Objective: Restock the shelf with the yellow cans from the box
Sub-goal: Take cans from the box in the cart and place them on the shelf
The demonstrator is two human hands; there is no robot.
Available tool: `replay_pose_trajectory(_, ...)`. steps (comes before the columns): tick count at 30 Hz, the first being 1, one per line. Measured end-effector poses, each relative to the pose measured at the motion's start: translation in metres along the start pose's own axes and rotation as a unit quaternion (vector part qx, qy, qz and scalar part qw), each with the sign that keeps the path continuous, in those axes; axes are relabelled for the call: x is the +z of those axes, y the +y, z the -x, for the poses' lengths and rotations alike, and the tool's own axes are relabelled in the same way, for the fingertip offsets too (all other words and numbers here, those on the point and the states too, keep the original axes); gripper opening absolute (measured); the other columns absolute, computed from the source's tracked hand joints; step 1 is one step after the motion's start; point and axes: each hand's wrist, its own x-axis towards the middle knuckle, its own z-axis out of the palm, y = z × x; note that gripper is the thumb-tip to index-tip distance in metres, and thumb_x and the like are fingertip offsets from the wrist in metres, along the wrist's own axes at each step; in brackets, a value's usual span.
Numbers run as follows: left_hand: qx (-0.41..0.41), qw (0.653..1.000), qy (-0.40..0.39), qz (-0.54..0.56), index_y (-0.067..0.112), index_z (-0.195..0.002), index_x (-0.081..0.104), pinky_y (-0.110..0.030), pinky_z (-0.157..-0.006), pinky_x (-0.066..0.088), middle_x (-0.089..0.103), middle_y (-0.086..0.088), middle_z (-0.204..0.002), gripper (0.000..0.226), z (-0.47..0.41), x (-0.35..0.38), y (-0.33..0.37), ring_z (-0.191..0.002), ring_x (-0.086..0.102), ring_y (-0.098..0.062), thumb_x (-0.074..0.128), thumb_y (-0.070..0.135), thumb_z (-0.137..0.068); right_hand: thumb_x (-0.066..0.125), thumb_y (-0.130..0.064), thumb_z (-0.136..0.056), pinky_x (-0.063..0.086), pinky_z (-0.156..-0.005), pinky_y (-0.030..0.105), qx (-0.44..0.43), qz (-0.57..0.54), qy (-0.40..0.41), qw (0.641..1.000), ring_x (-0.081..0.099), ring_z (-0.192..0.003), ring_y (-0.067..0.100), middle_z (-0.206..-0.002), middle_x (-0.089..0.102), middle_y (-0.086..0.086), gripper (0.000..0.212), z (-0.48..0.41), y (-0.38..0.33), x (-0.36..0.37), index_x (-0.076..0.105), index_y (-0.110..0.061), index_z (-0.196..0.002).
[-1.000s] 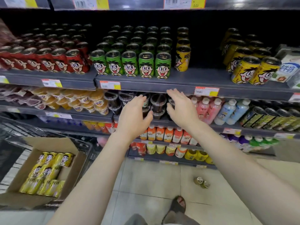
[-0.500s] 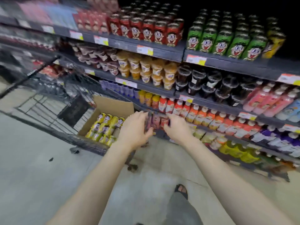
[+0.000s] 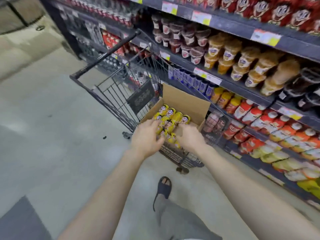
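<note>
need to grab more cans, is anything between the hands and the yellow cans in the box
Nothing visible blocks them. The box is open-topped in the cart, and the left hand and right hand are right over the yellow cans.

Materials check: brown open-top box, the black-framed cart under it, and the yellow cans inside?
Brown open-top box: matte corrugated cardboard, judging by its raw tan flaps. Black-framed cart: dark coated metal wire, thin welded grid. Yellow cans: likely glossy printed metal; blur leaves that open.
</note>
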Motion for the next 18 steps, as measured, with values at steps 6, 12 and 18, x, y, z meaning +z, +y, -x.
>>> replay_pose_trajectory(6, -0.003, 0.999, -0.047, 0.007, 0.018, -0.144, 0.053, -0.041, -0.104, 0.048, 0.062, -0.001, -0.133, 0.061, -0.063, -0.011, -0.065, -0.124, 0.058, -0.024, 0.055, 0.046, -0.090, 0.056, -0.020, -0.086, 0.056, -0.076, 0.041, 0.033, -0.011, -0.022, 0.999, 0.066, -0.101, 0.035, -0.106, 0.070, 0.013, 0.023, -0.084, -0.045, 0.028, 0.063, -0.013, -0.107)
replay_pose_trajectory(12, 0.011, 0.996, -0.094, 0.001, 0.020, -0.135, 0.057, -0.039, -0.099, 0.048, 0.061, -0.001, -0.128, 0.050, -0.122, -0.019, -0.112, -0.121, 0.057, -0.027, 0.056, 0.044, -0.091, 0.055, -0.018, -0.090, 0.056, -0.075, 0.043, 0.086, -0.018, -0.036, 0.995, 0.064, -0.099, 0.037, -0.105, 0.068, 0.014, 0.026, -0.136, -0.075, 0.032, 0.060, -0.008, -0.113)
replay_pose_trajectory(18, 0.062, 0.986, -0.152, -0.028, 0.017, -0.132, 0.056, -0.038, -0.093, 0.046, 0.061, -0.006, -0.125, 0.048, -0.182, -0.011, -0.143, -0.116, 0.058, -0.031, 0.053, 0.045, -0.093, 0.053, -0.020, -0.089, 0.056, -0.080, 0.038, 0.165, -0.034, -0.027, 0.985, 0.063, -0.109, 0.032, -0.114, 0.069, 0.009, 0.038, -0.174, -0.083, 0.034, 0.059, -0.013, -0.126)
